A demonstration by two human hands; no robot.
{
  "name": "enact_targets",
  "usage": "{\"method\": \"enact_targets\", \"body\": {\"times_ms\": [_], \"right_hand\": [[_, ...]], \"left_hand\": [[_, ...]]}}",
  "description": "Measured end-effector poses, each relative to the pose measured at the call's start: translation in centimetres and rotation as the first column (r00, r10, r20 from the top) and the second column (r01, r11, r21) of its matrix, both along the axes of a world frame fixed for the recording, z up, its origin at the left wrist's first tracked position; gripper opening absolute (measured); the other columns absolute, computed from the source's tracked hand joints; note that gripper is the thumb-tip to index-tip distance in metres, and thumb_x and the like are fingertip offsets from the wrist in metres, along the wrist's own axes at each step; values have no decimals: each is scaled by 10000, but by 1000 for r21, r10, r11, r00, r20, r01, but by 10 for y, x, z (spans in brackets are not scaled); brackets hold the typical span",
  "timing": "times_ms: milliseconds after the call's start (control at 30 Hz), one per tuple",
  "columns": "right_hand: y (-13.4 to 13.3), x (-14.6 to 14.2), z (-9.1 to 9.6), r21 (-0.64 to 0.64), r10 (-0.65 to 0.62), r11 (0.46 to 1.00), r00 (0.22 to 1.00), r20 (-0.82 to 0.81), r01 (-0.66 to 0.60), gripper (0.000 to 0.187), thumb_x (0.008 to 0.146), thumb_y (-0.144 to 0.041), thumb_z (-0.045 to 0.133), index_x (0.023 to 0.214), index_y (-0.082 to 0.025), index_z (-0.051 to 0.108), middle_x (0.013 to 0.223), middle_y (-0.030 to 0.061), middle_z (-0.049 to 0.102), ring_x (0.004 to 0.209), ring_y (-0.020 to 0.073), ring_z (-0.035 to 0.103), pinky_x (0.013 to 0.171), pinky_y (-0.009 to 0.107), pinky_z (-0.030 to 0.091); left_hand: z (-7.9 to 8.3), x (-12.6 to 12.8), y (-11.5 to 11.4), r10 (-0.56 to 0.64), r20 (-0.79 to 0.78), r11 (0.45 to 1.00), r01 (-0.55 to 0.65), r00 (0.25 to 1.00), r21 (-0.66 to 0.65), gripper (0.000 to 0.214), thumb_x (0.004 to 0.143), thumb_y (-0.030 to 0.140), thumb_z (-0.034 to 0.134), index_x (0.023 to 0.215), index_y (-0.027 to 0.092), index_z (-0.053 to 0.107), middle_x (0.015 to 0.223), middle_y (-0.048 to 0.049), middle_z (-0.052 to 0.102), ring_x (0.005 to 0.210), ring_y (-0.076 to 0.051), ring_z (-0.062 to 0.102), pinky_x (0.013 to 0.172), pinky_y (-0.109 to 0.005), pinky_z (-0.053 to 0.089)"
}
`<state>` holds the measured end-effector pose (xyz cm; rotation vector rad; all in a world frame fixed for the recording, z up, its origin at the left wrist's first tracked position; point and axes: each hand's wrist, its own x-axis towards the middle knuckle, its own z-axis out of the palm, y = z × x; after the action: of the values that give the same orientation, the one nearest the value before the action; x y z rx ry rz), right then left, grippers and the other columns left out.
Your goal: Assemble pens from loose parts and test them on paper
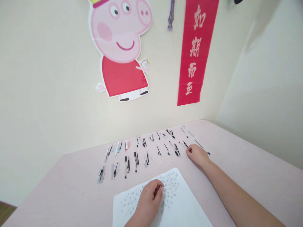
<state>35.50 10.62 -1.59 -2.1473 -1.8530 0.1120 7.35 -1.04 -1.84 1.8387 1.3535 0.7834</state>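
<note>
Pink matte counter (236, 176) carries one white sheet (189, 211) speckled with small grey marks, plus slim black, clear and white pens (136, 160) in two rows on the wall side, roughly ten spots per row; they are too small to count exactly. Your left hand (149, 201) lies on the sheet, fingers curled closed with nothing visible in them. Your right hand (199, 156) sits at the near row's right end, fingertips on a thin black pen (186, 145); can't tell whether the fingers grip it.
</note>
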Motion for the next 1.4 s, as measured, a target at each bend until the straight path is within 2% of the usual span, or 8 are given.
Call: {"method": "enact_targets", "body": {"times_ms": [433, 867, 1033, 1200, 1300, 1400], "right_hand": [[1, 1, 0, -1, -61, 998, 998, -21, 61, 183, 734, -282, 519, 654, -177, 645, 756, 65, 657, 655, 166, 564, 511, 240, 286], [5, 1, 2, 64, -27, 997, 970, -241, 43, 161, 686, -240, 489, 556, -171, 557, 563, 17, 569, 557, 137, 498, 500, 225, 284], [-1, -13, 10, 89, 66, 995, 936, -346, -37, 138, 674, -196, 467, 548, -174, 516, 537, -8, 516, 548, 130, 487, 514, 219, 314], [-15, -45, 19, 160, 285, 958, 841, -460, -237, 93, 640, -140, 471, 561, -179, 504, 562, -22, 503, 568, 123, 480, 529, 207, 341], [-26, -68, 21, 183, 385, 923, 775, -502, -340, 103, 623, -95, 471, 572, -177, 508, 570, -27, 494, 556, 110, 464, 521, 200, 333], [-37, -88, 21, 226, 497, 865, 702, -509, -449, 110, 615, -69, 477, 580, -168, 510, 587, -31, 474, 558, 100, 448, 522, 195, 328]], "left_hand": [[-3, -2, 0, 7, 11, 1000, -7, 1000, -8, 178, 795, 242, 451, 847, 186, 612, 679, -19, 589, 640, -163, 511, 618, -272, 369], [-4, -2, 0, 14, 23, 1000, -14, 1000, -15, 171, 789, 241, 455, 841, 181, 607, 676, -17, 588, 634, -159, 511, 625, -272, 377], [-5, -3, 1, 27, 79, 999, -25, 997, -23, 157, 779, 233, 474, 834, 185, 613, 667, -14, 589, 626, -155, 515, 615, -266, 380], [-4, -4, 1, 59, 207, 997, -48, 977, -61, 142, 779, 268, 507, 805, 173, 609, 628, -3, 581, 575, -131, 502, 556, -244, 376], [-2, -2, 2, 89, 371, 988, -35, 924, -150, 192, 776, 350, 531, 817, 169, 581, 615, 11, 569, 457, -89, 457, 469, -222, 354], [0, 0, 4, 133, 517, 971, -7, 846, -239, 284, 741, 438, 576, 815, 164, 564, 620, 17, 552, 414, -65, 440, 428, -210, 353]]}}
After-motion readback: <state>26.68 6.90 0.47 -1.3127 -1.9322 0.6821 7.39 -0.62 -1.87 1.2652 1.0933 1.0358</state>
